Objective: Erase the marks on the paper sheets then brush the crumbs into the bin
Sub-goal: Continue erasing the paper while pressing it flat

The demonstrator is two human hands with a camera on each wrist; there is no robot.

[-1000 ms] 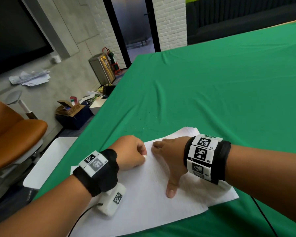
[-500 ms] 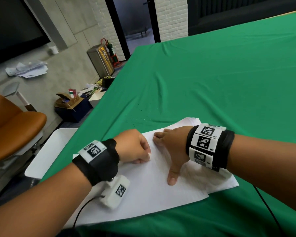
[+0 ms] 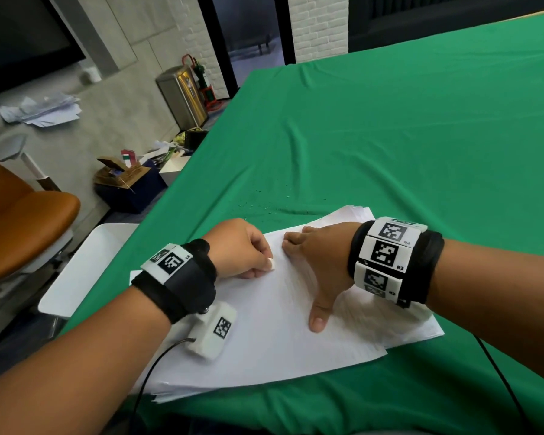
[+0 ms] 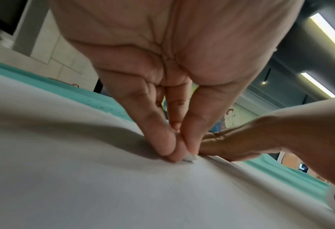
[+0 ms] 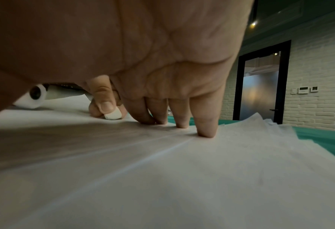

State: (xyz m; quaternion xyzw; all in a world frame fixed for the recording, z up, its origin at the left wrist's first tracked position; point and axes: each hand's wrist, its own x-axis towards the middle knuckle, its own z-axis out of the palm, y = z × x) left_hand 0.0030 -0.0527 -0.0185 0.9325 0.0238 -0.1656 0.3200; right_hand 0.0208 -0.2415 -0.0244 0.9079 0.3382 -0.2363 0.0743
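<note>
Change: Since a second ago the left hand [image 3: 237,248] has slid toward 4 o'clock across the top sheet, and its white eraser [image 3: 272,264] now shows at the fingertips; the right hand [image 3: 319,262] has stayed planted.
Left hand: fingers and thumb pinched together round the eraser, whose tip is pressed on the paper, seen from both wrist views [image 5: 113,115].
Right hand: fingers spread, tips pressing the paper, thumb stretched toward 6 o'clock; it grips nothing.
Paper sheets [image 3: 280,340]: a loose white stack on the green-covered desk [image 3: 390,136], at 6 o'clock in the head view, under both hands.
Marks: too faint to make out on the top sheet.
Crumbs [image 3: 261,205]: pale specks on the cloth just beyond the stack's far edge, at 12 o'clock from the left hand.
White tray [image 3: 85,268]: beside the desk's edge, at 9 o'clock from the stack.
Metal bin [image 3: 182,95]: on the floor, well apart, at 11 o'clock.
</note>
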